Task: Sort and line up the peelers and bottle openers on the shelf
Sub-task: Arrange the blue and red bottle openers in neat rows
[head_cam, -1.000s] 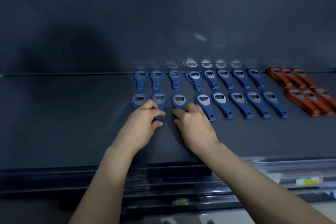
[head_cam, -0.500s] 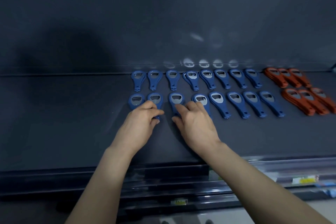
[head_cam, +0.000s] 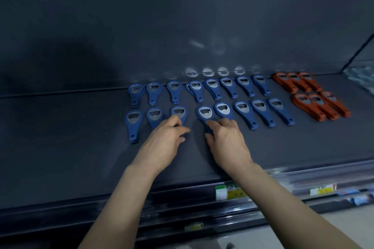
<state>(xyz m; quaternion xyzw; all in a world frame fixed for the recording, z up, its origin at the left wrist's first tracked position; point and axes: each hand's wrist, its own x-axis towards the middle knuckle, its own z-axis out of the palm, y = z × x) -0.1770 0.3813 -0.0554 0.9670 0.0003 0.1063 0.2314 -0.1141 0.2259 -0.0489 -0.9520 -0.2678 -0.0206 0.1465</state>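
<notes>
Right hand pinches handle of tilted blue opener; its head lies beyond the hand, angled left. Left hand grips neighbouring opener.

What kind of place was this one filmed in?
Most likely a shop, at a display shelf: price labels sit along the shelf's front edge, and many identical blue bottle openers and orange bottle openers lie in rows as stock.

A dark shelf carries blue bottle openers in two rows. At its right lie orange bottle openers, apparently stacked.
</notes>
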